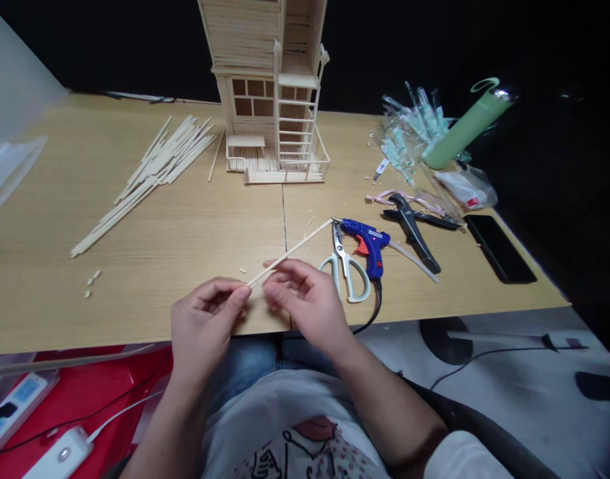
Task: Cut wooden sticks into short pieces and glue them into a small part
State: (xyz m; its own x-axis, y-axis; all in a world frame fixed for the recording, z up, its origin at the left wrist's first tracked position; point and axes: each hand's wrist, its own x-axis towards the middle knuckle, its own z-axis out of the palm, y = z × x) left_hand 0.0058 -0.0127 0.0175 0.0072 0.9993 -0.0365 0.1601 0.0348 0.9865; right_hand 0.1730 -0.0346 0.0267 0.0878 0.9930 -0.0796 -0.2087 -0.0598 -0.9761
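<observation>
My left hand [207,326] and my right hand [305,299] meet over the near edge of the wooden table [135,266]. Both pinch a thin wooden stick [297,247] that slants up and to the right, its far tip by the nozzle of a blue glue gun [367,243]. The left fingers grip the stick's near end; the right fingers close round it a little further along. Scissors with pale handles [347,269] lie just right of my right hand.
A stick-built model house [269,93] stands at the table's far middle. A heap of loose sticks [150,173] lies to its left. Black pliers [414,229], a phone [499,247], a green tube [464,126] and plastic packets [409,133] sit at right. Power strips [15,399] lie lower left.
</observation>
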